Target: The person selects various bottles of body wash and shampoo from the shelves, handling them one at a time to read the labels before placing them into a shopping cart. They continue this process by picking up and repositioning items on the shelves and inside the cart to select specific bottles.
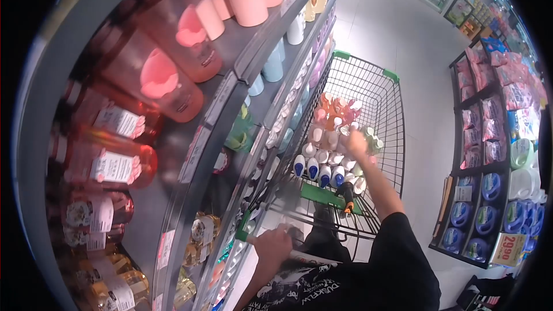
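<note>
A black wire shopping cart (397, 103) with green corner pieces stands in front of me, holding rows of bottles. Pump-top bottles with blue spouts (325, 174) are nearest to me; orange-pink bottles (334, 106) with white caps lie farther in. My right hand (358, 143) reaches into the cart from the right, its fingers closed at the top of a pale bottle (345, 130); glare and blur soften the detail. Low on the left, my left hand (275, 246) is closed at the cart handle (244, 227), by its green end.
Tall shelves (227, 89) run close along the left, stocked with pink bottles (167, 83) and amber bottles (118, 291). A dark display rack (455, 109) with pink packs and blue tubs stands on the right, bearing a price sign (509, 249). Pale tiled floor (423, 132) lies between.
</note>
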`<state>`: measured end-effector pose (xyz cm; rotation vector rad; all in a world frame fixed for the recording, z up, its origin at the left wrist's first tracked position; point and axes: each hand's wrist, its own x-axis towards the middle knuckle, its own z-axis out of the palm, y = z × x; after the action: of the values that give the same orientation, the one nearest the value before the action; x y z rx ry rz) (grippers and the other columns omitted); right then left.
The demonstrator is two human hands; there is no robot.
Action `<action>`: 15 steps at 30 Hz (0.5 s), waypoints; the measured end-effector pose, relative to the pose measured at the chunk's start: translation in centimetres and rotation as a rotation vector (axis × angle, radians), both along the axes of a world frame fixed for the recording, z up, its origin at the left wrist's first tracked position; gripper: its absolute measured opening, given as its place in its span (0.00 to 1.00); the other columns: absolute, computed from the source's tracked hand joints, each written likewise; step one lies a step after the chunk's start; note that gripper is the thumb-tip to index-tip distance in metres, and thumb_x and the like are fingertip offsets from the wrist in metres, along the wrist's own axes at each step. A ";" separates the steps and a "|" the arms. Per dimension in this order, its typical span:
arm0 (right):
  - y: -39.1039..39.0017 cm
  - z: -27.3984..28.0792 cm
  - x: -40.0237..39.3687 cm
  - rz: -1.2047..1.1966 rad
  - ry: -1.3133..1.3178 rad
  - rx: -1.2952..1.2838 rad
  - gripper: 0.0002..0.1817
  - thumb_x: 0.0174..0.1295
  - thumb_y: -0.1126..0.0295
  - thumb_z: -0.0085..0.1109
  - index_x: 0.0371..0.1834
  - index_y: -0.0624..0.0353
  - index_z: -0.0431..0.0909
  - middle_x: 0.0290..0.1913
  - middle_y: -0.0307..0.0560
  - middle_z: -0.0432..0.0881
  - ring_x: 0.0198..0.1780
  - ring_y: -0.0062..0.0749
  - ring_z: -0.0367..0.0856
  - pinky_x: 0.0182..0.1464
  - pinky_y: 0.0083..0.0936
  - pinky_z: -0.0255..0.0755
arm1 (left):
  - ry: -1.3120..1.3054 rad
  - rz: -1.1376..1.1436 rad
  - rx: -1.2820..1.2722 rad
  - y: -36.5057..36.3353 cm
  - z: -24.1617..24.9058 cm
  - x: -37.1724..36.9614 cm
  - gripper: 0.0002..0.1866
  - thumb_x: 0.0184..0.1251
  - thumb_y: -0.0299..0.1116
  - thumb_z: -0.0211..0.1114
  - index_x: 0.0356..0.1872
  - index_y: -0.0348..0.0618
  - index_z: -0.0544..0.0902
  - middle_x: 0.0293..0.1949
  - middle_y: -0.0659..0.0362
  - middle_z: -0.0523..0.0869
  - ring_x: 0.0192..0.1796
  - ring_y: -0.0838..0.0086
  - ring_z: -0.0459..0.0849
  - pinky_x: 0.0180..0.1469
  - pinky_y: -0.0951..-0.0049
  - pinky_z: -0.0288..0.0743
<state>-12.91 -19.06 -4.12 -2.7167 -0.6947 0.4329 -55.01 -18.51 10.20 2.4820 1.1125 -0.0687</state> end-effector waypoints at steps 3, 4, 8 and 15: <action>-2.6 -3.5 8.1 -0.103 0.016 -0.011 0.32 0.56 0.53 0.68 0.58 0.63 0.73 0.47 0.64 0.85 0.50 0.59 0.85 0.52 0.49 0.78 | 0.165 0.052 -0.046 0.0 0.9 1.0 0.13 0.57 0.38 0.63 0.43 0.55 0.86 0.26 0.53 0.87 0.31 0.55 0.88 0.36 0.49 0.77; -2.8 -5.1 10.0 -0.079 -0.002 0.015 0.32 0.56 0.54 0.69 0.59 0.62 0.72 0.49 0.63 0.85 0.52 0.57 0.84 0.53 0.48 0.79 | 0.204 0.070 -0.063 0.2 1.3 1.3 0.13 0.57 0.38 0.63 0.43 0.56 0.86 0.26 0.54 0.87 0.32 0.55 0.88 0.36 0.49 0.77; -0.2 -6.2 13.1 -0.094 -0.096 0.219 0.36 0.51 0.62 0.74 0.63 0.62 0.71 0.56 0.66 0.78 0.54 0.61 0.81 0.54 0.48 0.78 | 0.286 0.081 -0.056 0.1 1.7 2.2 0.12 0.55 0.37 0.63 0.41 0.59 0.87 0.27 0.56 0.87 0.33 0.58 0.87 0.35 0.52 0.77; 4.8 -8.8 15.7 -0.006 -0.064 0.152 0.26 0.55 0.73 0.66 0.59 0.50 0.73 0.54 0.61 0.76 0.52 0.62 0.82 0.51 0.50 0.78 | 0.252 0.031 0.038 0.1 1.0 2.0 0.13 0.48 0.33 0.66 0.37 0.58 0.88 0.19 0.58 0.81 0.26 0.61 0.83 0.32 0.58 0.76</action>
<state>2.76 -14.27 -12.95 -2.5979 -0.7058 0.2803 -53.05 -18.36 11.22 2.5402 1.2627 -0.3633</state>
